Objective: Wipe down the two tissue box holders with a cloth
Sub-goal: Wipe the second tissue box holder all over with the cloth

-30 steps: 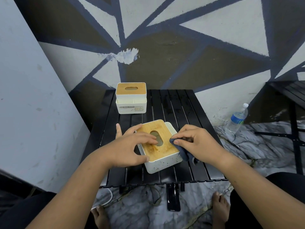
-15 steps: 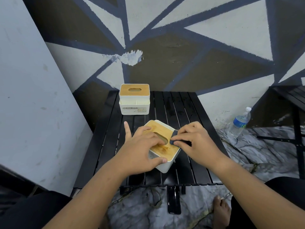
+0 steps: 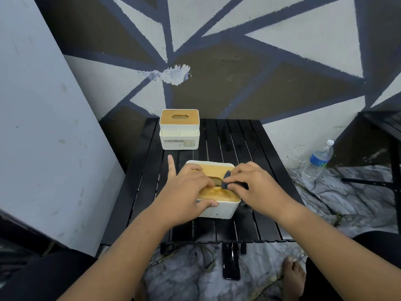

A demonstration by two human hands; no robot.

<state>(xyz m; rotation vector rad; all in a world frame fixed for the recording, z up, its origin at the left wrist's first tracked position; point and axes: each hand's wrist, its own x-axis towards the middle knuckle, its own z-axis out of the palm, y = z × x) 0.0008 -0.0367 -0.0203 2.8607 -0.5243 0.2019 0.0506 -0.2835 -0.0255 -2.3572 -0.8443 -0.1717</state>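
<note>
White holders (image 3: pixel 216 210) with tan lids; dark blue cloth (image 3: pixel 226 183); black slatted table (image 3: pixel 238 146); blue-capped bottle (image 3: pixel 319 159).

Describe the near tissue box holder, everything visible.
The near tissue box holder is a white speckled, plastic-looking, round-cornered box with a wood-look lid with a slot. It sits on the black slatted table. The left hand grips it, thumb on the front wall; the right hand presses a dark cloth at the slot.

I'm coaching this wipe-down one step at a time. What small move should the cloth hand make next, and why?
Probably draw the cloth toward the near edge of the wooden lid. The right hand pinches it at the lid's middle, the lid's near strip lies uncovered, and the left hand grips the near holder, steadying it.
</note>
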